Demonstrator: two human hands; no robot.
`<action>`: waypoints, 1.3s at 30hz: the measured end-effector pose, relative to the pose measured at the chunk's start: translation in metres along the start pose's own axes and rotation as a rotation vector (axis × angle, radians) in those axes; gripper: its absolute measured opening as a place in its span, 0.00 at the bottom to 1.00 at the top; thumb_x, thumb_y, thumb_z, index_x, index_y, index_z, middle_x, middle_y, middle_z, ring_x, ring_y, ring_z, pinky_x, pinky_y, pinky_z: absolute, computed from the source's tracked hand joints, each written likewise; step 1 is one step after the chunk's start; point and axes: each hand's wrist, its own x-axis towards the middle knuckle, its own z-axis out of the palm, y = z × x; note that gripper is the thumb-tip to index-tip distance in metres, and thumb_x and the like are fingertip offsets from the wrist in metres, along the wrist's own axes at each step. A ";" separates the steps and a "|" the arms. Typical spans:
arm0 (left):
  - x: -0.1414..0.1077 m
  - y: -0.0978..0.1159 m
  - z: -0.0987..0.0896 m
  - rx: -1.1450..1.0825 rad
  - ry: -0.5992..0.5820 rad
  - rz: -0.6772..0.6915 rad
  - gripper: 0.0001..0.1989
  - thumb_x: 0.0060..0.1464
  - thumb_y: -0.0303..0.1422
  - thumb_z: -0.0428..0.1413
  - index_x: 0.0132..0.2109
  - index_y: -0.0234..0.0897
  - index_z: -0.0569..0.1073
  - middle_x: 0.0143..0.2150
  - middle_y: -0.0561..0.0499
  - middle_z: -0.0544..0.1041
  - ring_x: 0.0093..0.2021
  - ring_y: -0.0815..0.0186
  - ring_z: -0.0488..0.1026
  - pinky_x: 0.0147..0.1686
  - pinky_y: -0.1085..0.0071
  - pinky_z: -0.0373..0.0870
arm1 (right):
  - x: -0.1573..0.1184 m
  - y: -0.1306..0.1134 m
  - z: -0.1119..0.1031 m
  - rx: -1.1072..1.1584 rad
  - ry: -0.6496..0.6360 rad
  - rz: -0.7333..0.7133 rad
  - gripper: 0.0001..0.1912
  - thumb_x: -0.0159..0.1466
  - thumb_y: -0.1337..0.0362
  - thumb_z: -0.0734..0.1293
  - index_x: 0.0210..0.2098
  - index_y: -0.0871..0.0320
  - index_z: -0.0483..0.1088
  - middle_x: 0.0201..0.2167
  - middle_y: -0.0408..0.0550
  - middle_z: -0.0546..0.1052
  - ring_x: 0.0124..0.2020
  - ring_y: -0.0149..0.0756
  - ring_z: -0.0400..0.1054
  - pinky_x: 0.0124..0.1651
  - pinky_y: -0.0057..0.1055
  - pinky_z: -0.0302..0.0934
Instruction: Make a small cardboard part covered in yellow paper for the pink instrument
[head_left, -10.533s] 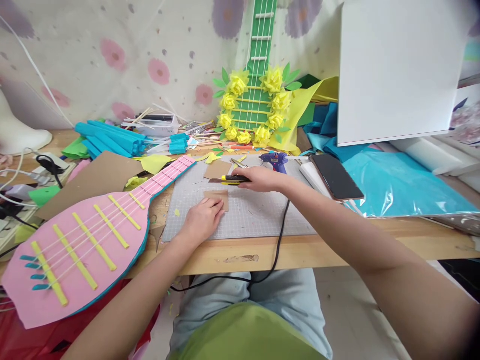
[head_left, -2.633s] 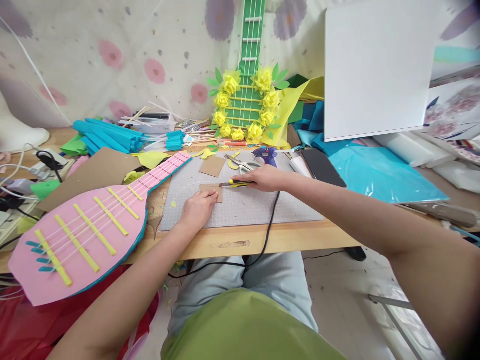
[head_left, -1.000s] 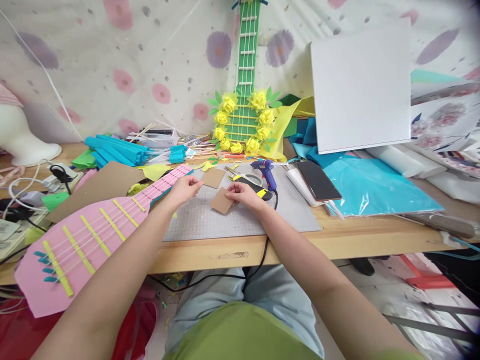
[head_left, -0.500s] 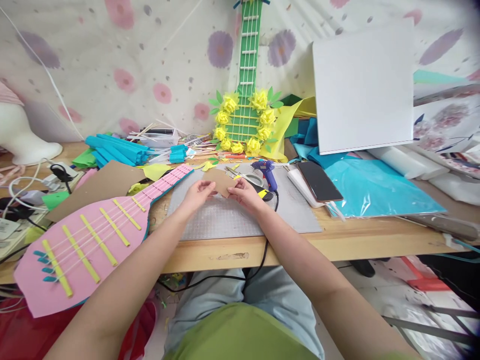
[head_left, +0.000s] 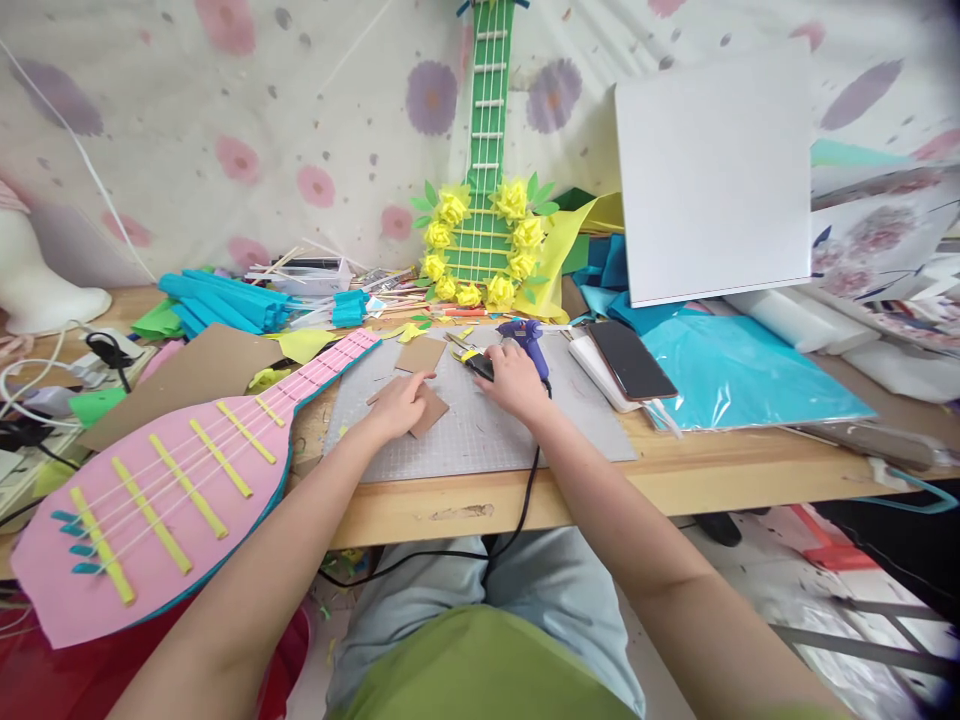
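Note:
My left hand (head_left: 397, 408) lies over a small brown cardboard piece (head_left: 432, 412) and holds it down on the grey cutting mat (head_left: 480, 440). Its fingers partly cover the piece. Just beyond them a second cardboard piece (head_left: 420, 355) lies flat. My right hand (head_left: 515, 380) is closed on a black-and-yellow utility knife (head_left: 475, 361), whose rear end is hidden under the palm. A blue hot glue gun (head_left: 531, 346) sits right behind that hand, and its black cord runs off the table's front edge.
A pink paper lute (head_left: 187, 480) takes up the left side. Behind the mat stands a green one (head_left: 487, 220) with yellow paper flowers. To the right are a phone (head_left: 630, 360), blue wrapped sheets (head_left: 750, 370) and a white board (head_left: 712, 180). Power strips and cables crowd the far left.
The cardboard that both hands held up is now down on the mat under my left hand. My right hand has let go of it and moved right onto the utility knife.

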 end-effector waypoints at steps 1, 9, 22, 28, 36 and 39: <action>-0.001 0.000 0.001 0.033 0.032 0.035 0.22 0.48 0.25 0.48 0.51 0.38 0.68 0.46 0.45 0.72 0.49 0.58 0.67 0.50 0.59 0.62 | 0.000 -0.001 0.003 -0.057 -0.012 -0.003 0.19 0.57 0.59 0.65 0.45 0.63 0.64 0.44 0.60 0.69 0.47 0.48 0.61 0.48 0.40 0.53; -0.035 0.001 0.007 0.210 0.135 0.241 0.24 0.43 0.40 0.59 0.48 0.37 0.65 0.48 0.43 0.68 0.51 0.55 0.64 0.51 0.58 0.61 | 0.005 -0.006 0.014 -0.159 -0.049 0.008 0.19 0.63 0.63 0.58 0.52 0.65 0.61 0.44 0.63 0.70 0.47 0.50 0.61 0.46 0.40 0.54; -0.017 -0.002 0.018 0.168 0.241 0.148 0.16 0.50 0.39 0.55 0.43 0.36 0.73 0.48 0.41 0.73 0.50 0.54 0.67 0.53 0.59 0.59 | 0.001 -0.034 -0.004 0.027 -0.346 -0.255 0.24 0.65 0.65 0.52 0.61 0.53 0.54 0.39 0.54 0.77 0.38 0.43 0.70 0.39 0.34 0.57; -0.020 -0.013 0.013 -0.169 0.395 -0.055 0.19 0.50 0.30 0.48 0.50 0.36 0.69 0.48 0.44 0.74 0.48 0.61 0.71 0.50 0.64 0.64 | 0.007 -0.036 -0.006 0.013 -0.338 -0.241 0.23 0.65 0.65 0.53 0.59 0.52 0.58 0.41 0.53 0.76 0.39 0.42 0.70 0.40 0.34 0.58; -0.025 -0.011 0.013 -0.020 0.364 -0.055 0.31 0.39 0.39 0.61 0.52 0.36 0.65 0.50 0.39 0.71 0.53 0.51 0.65 0.52 0.54 0.60 | 0.006 -0.022 0.004 0.389 -0.158 -0.059 0.25 0.63 0.64 0.55 0.60 0.51 0.57 0.49 0.49 0.72 0.45 0.40 0.68 0.47 0.36 0.59; -0.027 -0.001 0.017 0.105 0.331 -0.020 0.35 0.36 0.37 0.63 0.53 0.36 0.62 0.48 0.40 0.72 0.52 0.49 0.64 0.52 0.52 0.58 | 0.004 -0.012 0.010 0.543 -0.055 0.030 0.25 0.63 0.64 0.55 0.60 0.51 0.57 0.42 0.48 0.75 0.39 0.38 0.70 0.46 0.36 0.61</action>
